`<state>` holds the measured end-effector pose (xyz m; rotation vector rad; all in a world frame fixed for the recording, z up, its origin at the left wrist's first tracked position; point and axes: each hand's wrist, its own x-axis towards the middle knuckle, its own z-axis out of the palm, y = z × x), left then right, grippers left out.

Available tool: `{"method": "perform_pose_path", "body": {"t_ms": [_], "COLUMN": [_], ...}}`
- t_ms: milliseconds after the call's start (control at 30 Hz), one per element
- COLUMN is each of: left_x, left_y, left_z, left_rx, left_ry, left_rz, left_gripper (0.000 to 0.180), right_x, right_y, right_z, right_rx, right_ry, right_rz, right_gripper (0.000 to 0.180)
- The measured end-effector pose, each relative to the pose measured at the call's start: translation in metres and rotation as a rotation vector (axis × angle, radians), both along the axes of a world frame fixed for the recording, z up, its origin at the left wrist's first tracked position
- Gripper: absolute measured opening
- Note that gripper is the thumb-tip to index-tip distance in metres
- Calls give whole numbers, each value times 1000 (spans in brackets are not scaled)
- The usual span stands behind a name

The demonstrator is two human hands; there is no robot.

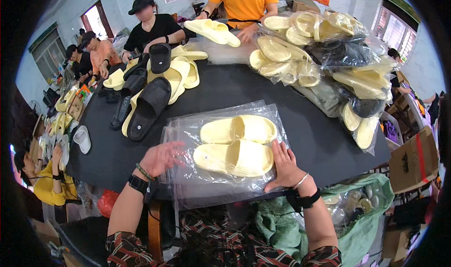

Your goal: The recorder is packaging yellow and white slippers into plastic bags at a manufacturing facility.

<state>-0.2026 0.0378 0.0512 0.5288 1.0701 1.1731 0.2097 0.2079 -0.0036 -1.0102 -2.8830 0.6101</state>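
Note:
A pair of pale yellow slide slippers point(235, 147) lies side by side on a stack of clear plastic bags point(188, 192) in front of me, with clear film around them. My right hand point(285, 167) presses its outstretched fingers against the slippers' right end, thumb spread toward me. At the bags' left edge is my left hand point(162, 160), its fingers spread and partly behind the film. It touches the plastic and holds no slipper; whether the fingertips are inside a bag is hard to tell.
Loose black slippers point(149, 108) and yellow slippers point(176, 81) are piled at the left on the dark table point(206, 90). Bagged slippers point(300, 55) are heaped at the right. A green sack point(282, 229) stands near my right arm. Across the table, a person in orange point(246, 3) handles yellow slippers.

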Motion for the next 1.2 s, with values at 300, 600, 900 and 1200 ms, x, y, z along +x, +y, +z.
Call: {"method": "perform_pose_path", "body": {"t_ms": [300, 600, 900, 1200], "left_x": [30, 65, 52, 92], "left_y": [64, 86, 40, 139], "left_z": [-1, -3, -22, -50], "left_rx": [904, 707, 943, 1108], "left_ry": [1421, 2107, 1971, 1310], "left_rz": [-616, -432, -1069, -469], "left_gripper": [63, 86, 62, 53], "right_x": [3, 3, 1, 12], "right_y": [-2, 1, 4, 6], "right_z": [-3, -8, -4, -16], "right_rx": [0, -39, -29, -44], "right_ry": [-2, 18, 19, -32], "right_rz": [-7, -29, -8, -32], "right_gripper": [164, 167, 166, 173]}}
